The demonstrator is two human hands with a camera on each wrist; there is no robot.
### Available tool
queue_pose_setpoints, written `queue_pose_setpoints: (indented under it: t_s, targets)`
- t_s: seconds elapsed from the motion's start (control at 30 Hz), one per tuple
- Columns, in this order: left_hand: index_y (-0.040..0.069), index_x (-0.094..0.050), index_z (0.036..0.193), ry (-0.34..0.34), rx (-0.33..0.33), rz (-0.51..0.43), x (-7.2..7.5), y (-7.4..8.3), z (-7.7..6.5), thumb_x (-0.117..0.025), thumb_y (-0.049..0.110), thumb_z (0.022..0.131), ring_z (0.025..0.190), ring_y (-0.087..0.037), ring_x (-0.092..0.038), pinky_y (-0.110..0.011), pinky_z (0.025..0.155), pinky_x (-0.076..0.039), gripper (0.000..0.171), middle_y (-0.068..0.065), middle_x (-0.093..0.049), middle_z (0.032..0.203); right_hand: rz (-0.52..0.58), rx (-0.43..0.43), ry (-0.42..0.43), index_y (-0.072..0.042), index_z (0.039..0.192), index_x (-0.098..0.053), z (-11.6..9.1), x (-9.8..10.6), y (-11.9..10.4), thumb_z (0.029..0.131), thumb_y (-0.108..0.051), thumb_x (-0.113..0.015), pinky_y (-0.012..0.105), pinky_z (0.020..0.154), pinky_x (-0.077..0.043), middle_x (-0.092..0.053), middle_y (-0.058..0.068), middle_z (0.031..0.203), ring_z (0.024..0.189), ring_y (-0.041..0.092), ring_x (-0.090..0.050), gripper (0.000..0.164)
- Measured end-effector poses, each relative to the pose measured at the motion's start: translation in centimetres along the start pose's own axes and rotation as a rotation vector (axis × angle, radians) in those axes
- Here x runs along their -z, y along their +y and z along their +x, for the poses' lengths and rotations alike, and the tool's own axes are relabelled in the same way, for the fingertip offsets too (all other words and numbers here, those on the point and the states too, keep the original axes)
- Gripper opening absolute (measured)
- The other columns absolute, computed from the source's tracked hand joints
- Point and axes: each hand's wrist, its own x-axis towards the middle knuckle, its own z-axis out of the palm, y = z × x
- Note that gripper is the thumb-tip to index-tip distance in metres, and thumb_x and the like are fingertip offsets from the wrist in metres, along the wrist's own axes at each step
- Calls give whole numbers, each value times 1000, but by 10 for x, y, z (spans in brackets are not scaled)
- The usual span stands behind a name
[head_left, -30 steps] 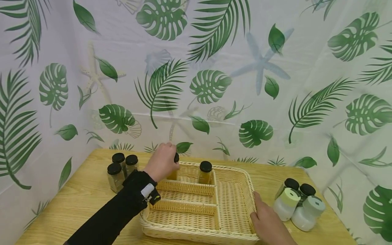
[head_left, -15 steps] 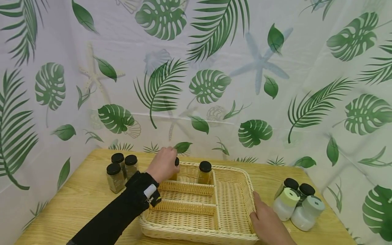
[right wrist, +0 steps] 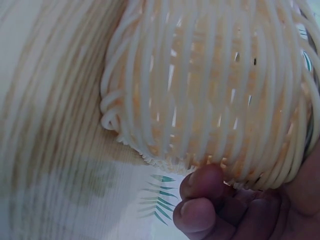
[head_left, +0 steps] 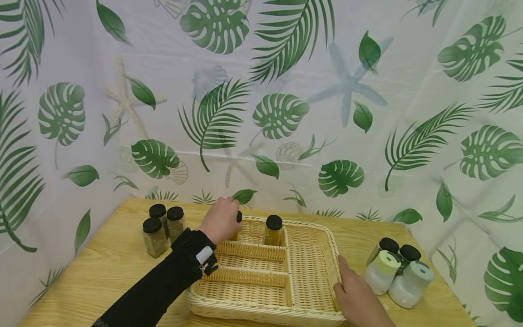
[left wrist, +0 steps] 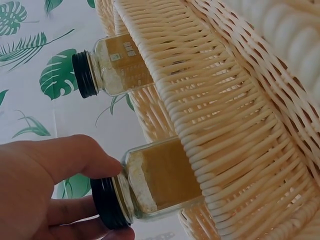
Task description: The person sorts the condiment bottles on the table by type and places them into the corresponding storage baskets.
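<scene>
Glass jar [left wrist: 162, 177] in wicker basket [head_left: 265, 311]
Pinching black lid [left wrist: 108, 204] with curled left hand [head_left: 221, 220]; gripping basket's side with curled right hand [head_left: 356, 294].

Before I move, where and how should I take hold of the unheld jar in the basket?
Probably by the black lid, from straight above: the jar stands roughly upright, its lid clear above the basket's divider, which hides the lower body and would likely obstruct a front approach.

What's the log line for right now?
left hand: holds jar by lid; right hand: grips basket by side; second jar: in back compartment
</scene>
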Motion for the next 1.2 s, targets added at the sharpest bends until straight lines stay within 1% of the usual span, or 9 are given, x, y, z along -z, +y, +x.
queue_pose_setpoints:
  t_s: [0.23,0.4,0.67,0.73,0.83,0.93,1.0,1.1,1.2]
  targets:
    - [-2,-65,115,8,-7,19,0,-1,-2,-80,22,86,98,-33,-61,-42,84,-54,41,-17,-66,106,2,-12,-10,13,154,-18,1,0,0,100,-9,-45,57,101,-47,-44,36,147,132,46,-51,64]
    - [0,-65,117,9,-13,17,1,0,-4,-79,22,87,97,-32,-60,-42,83,-54,40,-17,-65,107,-2,-10,-5,13,154,-18,2,-1,0,100,-9,-45,57,102,-46,-43,35,148,133,46,-49,64]
    - [1,-66,114,12,-33,-3,-1,-3,-4,-78,20,87,93,-30,-59,-41,79,-53,35,-15,-64,104,5,-8,-13,14,154,-18,3,-1,1,100,-9,-46,56,99,-48,-46,36,145,130,47,-52,64]
    - [1,-66,116,14,-32,-14,-1,-3,-5,-77,21,88,94,-31,-59,-41,79,-53,36,-16,-64,106,5,-10,-17,14,154,-18,3,-1,1,100,-9,-46,56,99,-48,-45,36,146,131,47,-52,65]
    - [0,-64,121,15,-18,-43,1,-4,-9,-74,24,91,101,-32,-59,-42,82,-53,40,-18,-63,113,10,-12,-24,14,154,-17,3,-1,2,101,-9,-46,57,100,-47,-42,36,148,132,47,-50,65]
    - [0,-63,126,35,-2,-62,5,-6,-13,-69,28,94,110,-34,-58,-44,88,-53,43,-19,-62,121,15,-13,-26,13,154,-16,3,-1,2,101,-10,-45,57,101,-46,-41,36,148,133,47,-49,65]
    - [1,-62,128,54,9,-62,8,-8,-16,-66,31,96,113,-34,-58,-44,90,-52,44,-18,-62,123,19,-12,-27,13,154,-16,2,-1,2,101,-10,-45,57,101,-46,-41,36,149,133,47,-49,65]
    - [1,-62,128,85,17,-57,12,-12,-20,-64,34,98,113,-34,-58,-45,93,-52,45,-17,-62,122,20,-7,-28,14,154,-15,2,-1,2,101,-10,-45,58,102,-46,-40,36,149,134,47,-48,65]
    - [0,-63,126,109,20,-59,16,-17,-25,-64,35,98,112,-35,-60,-45,92,-53,45,-17,-63,120,23,-6,-30,14,154,-16,2,0,3,101,-10,-45,58,101,-46,-41,36,149,133,48,-49,65]
